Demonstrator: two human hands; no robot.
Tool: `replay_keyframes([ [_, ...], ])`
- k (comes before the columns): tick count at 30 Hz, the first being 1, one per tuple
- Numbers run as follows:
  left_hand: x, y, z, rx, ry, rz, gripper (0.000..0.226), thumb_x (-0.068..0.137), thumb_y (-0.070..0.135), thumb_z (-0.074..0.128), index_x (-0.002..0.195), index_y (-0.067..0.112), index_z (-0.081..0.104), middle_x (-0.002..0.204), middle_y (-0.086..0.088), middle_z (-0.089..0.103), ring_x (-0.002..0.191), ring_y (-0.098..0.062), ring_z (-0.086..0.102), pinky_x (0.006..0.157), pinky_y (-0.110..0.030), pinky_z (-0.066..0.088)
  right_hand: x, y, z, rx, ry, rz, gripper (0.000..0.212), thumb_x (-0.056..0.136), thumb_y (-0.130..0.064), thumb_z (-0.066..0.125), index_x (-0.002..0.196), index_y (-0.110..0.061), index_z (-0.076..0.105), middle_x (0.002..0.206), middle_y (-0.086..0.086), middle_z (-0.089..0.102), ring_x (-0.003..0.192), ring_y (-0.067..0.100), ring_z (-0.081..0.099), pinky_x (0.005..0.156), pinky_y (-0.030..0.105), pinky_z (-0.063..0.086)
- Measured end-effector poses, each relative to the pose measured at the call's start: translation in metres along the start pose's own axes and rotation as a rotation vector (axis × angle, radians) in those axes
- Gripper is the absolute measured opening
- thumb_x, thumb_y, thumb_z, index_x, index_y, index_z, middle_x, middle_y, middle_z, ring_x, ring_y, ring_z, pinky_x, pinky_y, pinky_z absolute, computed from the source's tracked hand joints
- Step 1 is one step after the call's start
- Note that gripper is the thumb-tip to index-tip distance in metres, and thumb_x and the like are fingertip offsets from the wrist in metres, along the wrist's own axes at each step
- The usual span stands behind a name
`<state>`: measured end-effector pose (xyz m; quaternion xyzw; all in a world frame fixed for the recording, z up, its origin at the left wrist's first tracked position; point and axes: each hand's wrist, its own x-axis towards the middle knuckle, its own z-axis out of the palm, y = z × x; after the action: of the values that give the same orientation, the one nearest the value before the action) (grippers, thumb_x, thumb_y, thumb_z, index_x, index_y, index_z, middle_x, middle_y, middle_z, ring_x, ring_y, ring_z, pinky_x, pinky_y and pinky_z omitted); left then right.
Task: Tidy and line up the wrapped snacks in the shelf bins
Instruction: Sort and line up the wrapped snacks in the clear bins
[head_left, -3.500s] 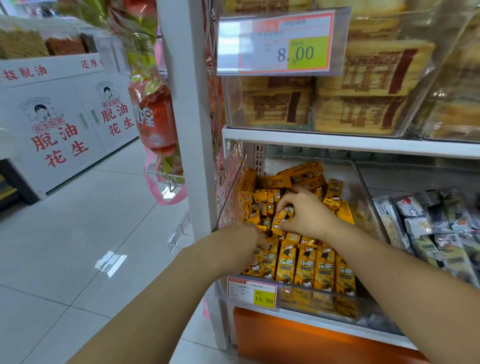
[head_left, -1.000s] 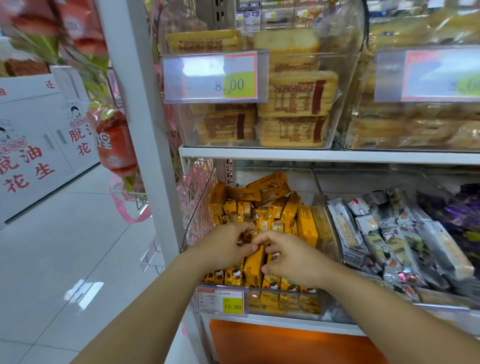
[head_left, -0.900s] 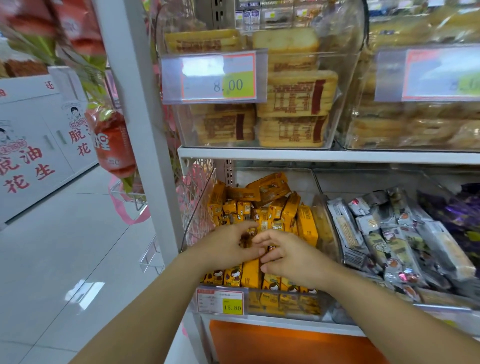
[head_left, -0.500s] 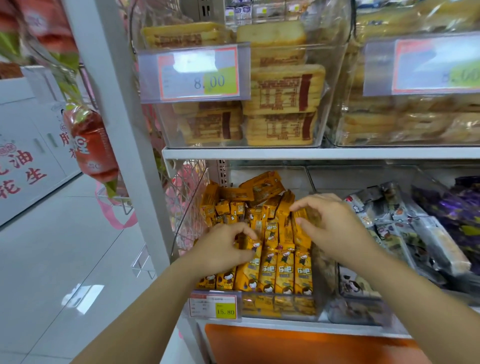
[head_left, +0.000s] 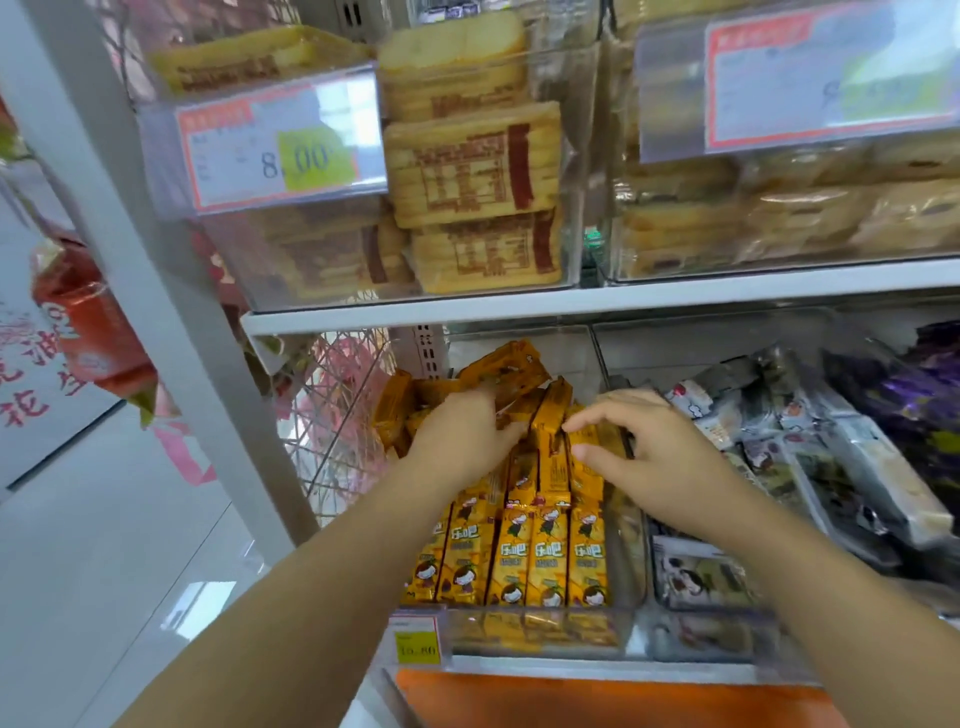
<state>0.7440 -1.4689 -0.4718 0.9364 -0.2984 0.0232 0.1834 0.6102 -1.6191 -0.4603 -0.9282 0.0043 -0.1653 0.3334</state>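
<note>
Yellow wrapped snacks (head_left: 545, 551) stand in neat rows at the front of a clear bin (head_left: 540, 631) on the lower shelf. Behind them, loose yellow packets (head_left: 504, 364) lie jumbled at the back. My left hand (head_left: 462, 436) reaches into that back pile, with its fingers and thumb curled around a yellow packet there. My right hand (head_left: 644, 452) hovers over the bin's right side with spread, fairly straight fingers. Its index tip is next to an upright yellow packet (head_left: 551, 408), and it holds nothing.
A bin of grey wrapped snacks (head_left: 779, 467) sits right of the yellow one, with purple packs (head_left: 914, 395) beyond. Close above runs the upper shelf (head_left: 571, 301) with bins of wrapped cakes (head_left: 478, 171). On the left are a white post (head_left: 156, 260), a wire rack (head_left: 337, 415) and a hanging red bag (head_left: 88, 322).
My left hand has moved from the middle rows to the loose pile at the back. My right hand stays over the bin's right side. The camera has come closer and tilted up.
</note>
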Motion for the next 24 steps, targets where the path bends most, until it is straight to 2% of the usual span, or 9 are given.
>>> replay_keyframes([
  [5,0.031,0.006,0.026,0.078,-0.024,-0.082,0.058,0.089,0.045,0.060,0.135,0.014,0.047,0.128,-0.008,0.058,0.116,-0.026,0.054,0.091,-0.035,0.047,-0.005,0.004,-0.002,0.031,-0.072,0.012,0.016,0.090,-0.031,0.058,0.104,-0.040,0.062,0.138,-0.009,0.041,0.132,-0.002,0.023,0.104,0.021,0.018],
  [8,0.025,0.006,0.021,0.032,0.011,-0.085,0.044,0.090,0.038,0.061,0.127,0.016,0.056,0.122,-0.006,0.062,0.110,-0.024,0.058,0.087,-0.033,0.049,-0.006,0.005,-0.005,0.053,-0.094,-0.009,0.016,0.090,-0.031,0.057,0.103,-0.041,0.061,0.138,-0.012,0.040,0.131,-0.007,0.019,0.108,0.024,0.017],
  [10,0.011,0.005,0.012,-0.050,0.060,-0.071,0.037,0.090,0.032,0.062,0.123,0.017,0.059,0.111,-0.003,0.065,0.097,-0.021,0.062,0.076,-0.028,0.050,-0.006,0.005,-0.006,0.060,-0.089,-0.021,0.016,0.090,-0.030,0.058,0.103,-0.039,0.062,0.130,-0.016,0.041,0.127,-0.009,0.019,0.106,0.023,0.017],
  [12,-0.005,0.003,0.001,-0.192,0.119,-0.071,0.028,0.089,0.023,0.063,0.117,0.019,0.061,0.092,0.002,0.063,0.072,-0.014,0.059,0.056,-0.016,0.044,-0.006,0.005,-0.006,0.053,-0.078,-0.022,0.017,0.090,-0.029,0.059,0.105,-0.036,0.063,0.123,-0.019,0.039,0.125,-0.010,0.020,0.104,0.021,0.017],
  [14,-0.021,-0.002,-0.011,-0.377,0.161,-0.098,0.018,0.088,0.014,0.061,0.104,0.023,0.063,0.084,0.007,0.060,0.056,-0.007,0.055,0.048,-0.011,0.042,-0.005,0.003,-0.006,0.029,-0.058,-0.036,0.018,0.090,-0.027,0.060,0.106,-0.034,0.063,0.116,-0.022,0.041,0.123,-0.008,0.024,0.103,0.018,0.018],
  [16,-0.036,-0.007,-0.022,-0.674,0.129,-0.116,0.019,0.089,0.008,0.061,0.095,0.026,0.061,0.095,0.003,0.060,0.063,-0.003,0.061,0.066,-0.018,0.055,-0.004,0.000,-0.005,0.002,-0.030,-0.055,0.020,0.090,-0.026,0.061,0.108,-0.033,0.062,0.110,-0.024,0.044,0.117,-0.007,0.030,0.098,0.013,0.020],
  [18,-0.050,-0.009,-0.031,-0.920,0.052,-0.131,0.017,0.089,0.007,0.063,0.093,0.024,0.062,0.110,-0.001,0.058,0.087,-0.011,0.067,0.081,-0.031,0.058,-0.004,-0.003,-0.004,-0.019,-0.010,-0.057,0.023,0.089,-0.026,0.061,0.112,-0.032,0.061,0.109,-0.024,0.045,0.110,-0.007,0.035,0.093,0.012,0.023],
  [21,-0.063,-0.012,-0.037,-1.016,0.002,-0.072,0.005,0.091,0.016,0.061,0.090,0.021,0.062,0.114,-0.004,0.057,0.103,-0.021,0.064,0.086,-0.036,0.056,-0.006,-0.006,-0.002,-0.015,0.010,-0.051,0.021,0.089,-0.024,0.062,0.108,-0.032,0.061,0.115,-0.021,0.047,0.111,-0.003,0.039,0.095,0.015,0.025],
  [24,-0.068,-0.018,-0.039,-1.102,-0.096,-0.025,0.032,0.090,0.003,0.058,0.111,0.027,0.056,0.117,0.001,0.059,0.103,-0.018,0.063,0.091,-0.033,0.052,-0.009,-0.008,-0.001,-0.007,0.014,-0.047,0.014,0.087,-0.023,0.063,0.091,-0.035,0.058,0.118,-0.017,0.049,0.114,0.001,0.041,0.101,0.021,0.027],
])
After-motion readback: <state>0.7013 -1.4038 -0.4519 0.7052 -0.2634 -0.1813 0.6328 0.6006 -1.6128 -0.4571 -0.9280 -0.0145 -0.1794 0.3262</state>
